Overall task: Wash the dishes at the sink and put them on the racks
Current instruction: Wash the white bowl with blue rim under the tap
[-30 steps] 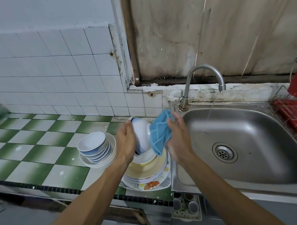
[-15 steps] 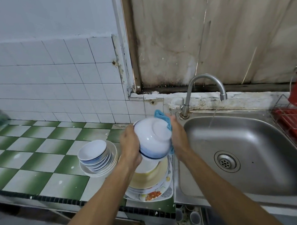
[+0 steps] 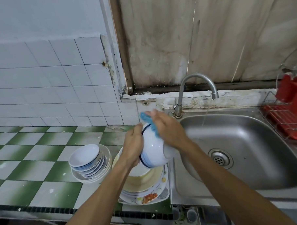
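My left hand [image 3: 133, 148] grips the rim of a white bowl with a blue band [image 3: 153, 152], held on its side above a stack of plates [image 3: 144, 191]. My right hand [image 3: 167, 128] presses a blue cloth [image 3: 149, 123] against the bowl's upper side; most of the cloth is hidden under the palm. A stack of small white bowls [image 3: 87, 160] sits on a plate to the left. The steel sink [image 3: 244, 152] lies to the right, with a thin stream of water falling from the tap [image 3: 194, 86].
A red wire dish rack [image 3: 287, 121] with a red container [image 3: 291, 89] stands at the far right. The counter [image 3: 35, 151] has green and white checked tiles. White wall tiles rise behind it. Small cups [image 3: 186, 214] sit below the counter's front edge.
The bowl has turned from base-forward onto its side. My right hand with the cloth has moved from behind the bowl onto its upper side. The view has tilted up a little.
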